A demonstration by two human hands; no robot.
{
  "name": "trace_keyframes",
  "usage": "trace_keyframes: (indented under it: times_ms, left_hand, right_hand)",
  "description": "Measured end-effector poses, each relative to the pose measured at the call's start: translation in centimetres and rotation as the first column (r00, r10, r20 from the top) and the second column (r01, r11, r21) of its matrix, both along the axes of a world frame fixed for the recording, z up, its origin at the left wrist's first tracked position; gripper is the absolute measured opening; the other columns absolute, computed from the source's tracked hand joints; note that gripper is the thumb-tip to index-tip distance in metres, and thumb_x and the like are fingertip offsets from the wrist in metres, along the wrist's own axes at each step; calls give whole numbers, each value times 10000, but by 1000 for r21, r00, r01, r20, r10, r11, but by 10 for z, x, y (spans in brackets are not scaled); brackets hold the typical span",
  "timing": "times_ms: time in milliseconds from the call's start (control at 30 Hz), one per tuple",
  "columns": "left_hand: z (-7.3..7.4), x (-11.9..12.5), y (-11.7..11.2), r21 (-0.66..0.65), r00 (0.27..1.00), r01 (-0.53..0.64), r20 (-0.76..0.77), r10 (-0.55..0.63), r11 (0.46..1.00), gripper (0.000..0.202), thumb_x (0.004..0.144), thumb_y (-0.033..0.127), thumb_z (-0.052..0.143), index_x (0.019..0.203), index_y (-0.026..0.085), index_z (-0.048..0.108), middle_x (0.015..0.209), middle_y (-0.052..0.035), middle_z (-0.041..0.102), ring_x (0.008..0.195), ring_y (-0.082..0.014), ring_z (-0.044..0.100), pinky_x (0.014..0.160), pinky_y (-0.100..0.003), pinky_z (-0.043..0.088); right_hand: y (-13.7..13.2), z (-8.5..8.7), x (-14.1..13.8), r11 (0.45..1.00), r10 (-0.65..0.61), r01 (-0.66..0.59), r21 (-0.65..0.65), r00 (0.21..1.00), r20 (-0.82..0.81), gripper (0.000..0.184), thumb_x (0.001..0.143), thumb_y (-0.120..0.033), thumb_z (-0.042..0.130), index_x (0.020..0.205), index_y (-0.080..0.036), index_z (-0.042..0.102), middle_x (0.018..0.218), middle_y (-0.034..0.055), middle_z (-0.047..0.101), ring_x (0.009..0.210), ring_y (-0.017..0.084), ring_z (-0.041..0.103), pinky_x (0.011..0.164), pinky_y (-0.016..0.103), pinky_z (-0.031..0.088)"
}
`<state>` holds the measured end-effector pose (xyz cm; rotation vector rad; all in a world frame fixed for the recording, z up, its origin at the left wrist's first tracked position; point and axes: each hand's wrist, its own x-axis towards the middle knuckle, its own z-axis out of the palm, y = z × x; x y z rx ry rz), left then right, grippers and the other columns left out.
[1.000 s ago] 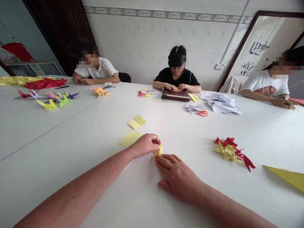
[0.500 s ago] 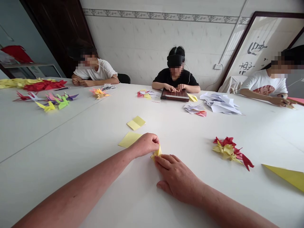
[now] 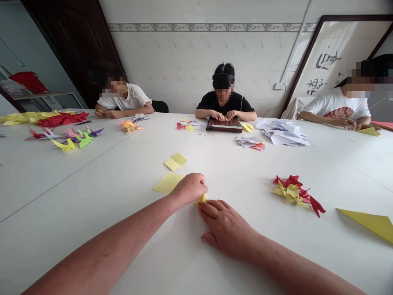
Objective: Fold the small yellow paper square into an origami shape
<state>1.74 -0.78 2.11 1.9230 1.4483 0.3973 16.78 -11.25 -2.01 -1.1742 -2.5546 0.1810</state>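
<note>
Both your hands touch folded yellow paper (image 3: pixel 203 199): left hand (image 3: pixel 193 187) curled, any pinch hidden; beside that grip, right hand (image 3: pixel 226 229) flat, thumb spread

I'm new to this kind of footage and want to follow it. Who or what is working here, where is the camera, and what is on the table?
There is no machine: you are seeing a person's own bare hands. One camera, worn on that person's head, takes every picture, looking forward and down. The left hand is curled at a small folded yellow paper; its exact grip is hidden. The right hand lies flatter and touches the same paper. On the white table, two yellow sheets lie beyond the left forearm, and a heap of red and yellow folded paper sits to the right. A person in black and two others in white shirts sit across the table.
</note>
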Motion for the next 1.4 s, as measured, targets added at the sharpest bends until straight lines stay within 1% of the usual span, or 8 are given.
trace_keyframes:
  times_ms: [67,200,300,567,933,1100,1233,1400]
  left_hand:
    - [-1,-4,2,-45,999,29,33,-28,999,31,566,187,503,594,189,489,619,24,495,585,-129,404,515,-244,293]
    - [-2,-17,6,-152,989,115,113,-99,982,146,614,262,555,713,179,623,696,9,572,631,-135,484,548,-239,388]
    - [-5,-24,8,-172,979,152,158,-125,973,209,656,348,598,758,173,652,729,2,591,667,-139,506,574,-243,416]
    - [-11,-23,11,-166,972,164,192,-131,972,234,681,364,625,785,160,673,757,-12,623,686,-141,529,582,-235,401]
    - [-16,-18,6,-76,974,97,213,-79,992,97,649,259,569,650,168,604,611,36,543,566,-110,449,538,-228,344]
    - [-14,-21,6,-101,967,131,231,-105,986,171,703,318,584,713,157,641,628,15,573,582,-124,494,559,-238,391]
    - [-15,-24,7,-92,957,174,249,-147,980,215,711,377,632,753,168,661,738,-4,648,692,-150,573,647,-253,445]
    - [-20,-21,7,-57,969,142,213,-127,988,213,708,376,636,686,165,637,733,-19,665,701,-175,586,627,-270,432]
  right_hand:
    - [0,-1,0,1000,7,-7,2,1000,1,527,887,-339,583,1352,-111,487,1385,119,522,1269,272,449,1091,410,389]
    - [0,-1,1,1000,13,-13,-7,1000,-8,512,896,-330,564,1355,-117,483,1398,107,512,1271,267,444,1092,401,384]
    - [0,-1,1,1000,9,-10,-15,1000,-17,512,896,-321,559,1362,-125,474,1391,102,520,1276,265,437,1094,404,380]
    - [0,2,0,1000,14,-14,-21,1000,-1,522,888,-317,568,1361,-117,471,1411,110,497,1289,276,418,1097,415,380]
    - [0,4,-1,999,21,-21,-33,1000,-10,504,877,-288,574,1341,-109,491,1399,103,508,1276,271,424,1105,404,371]
    - [0,6,0,999,18,-18,-47,1000,-4,512,873,-282,575,1346,-105,489,1391,97,515,1280,266,421,1109,396,365]
    - [1,7,-1,999,14,-13,-41,1000,11,499,877,-277,569,1343,-117,488,1407,105,501,1305,266,402,1114,416,360]
    - [1,7,-2,998,16,-16,-54,1000,15,496,866,-250,578,1339,-133,482,1393,114,512,1294,274,426,1116,444,362]
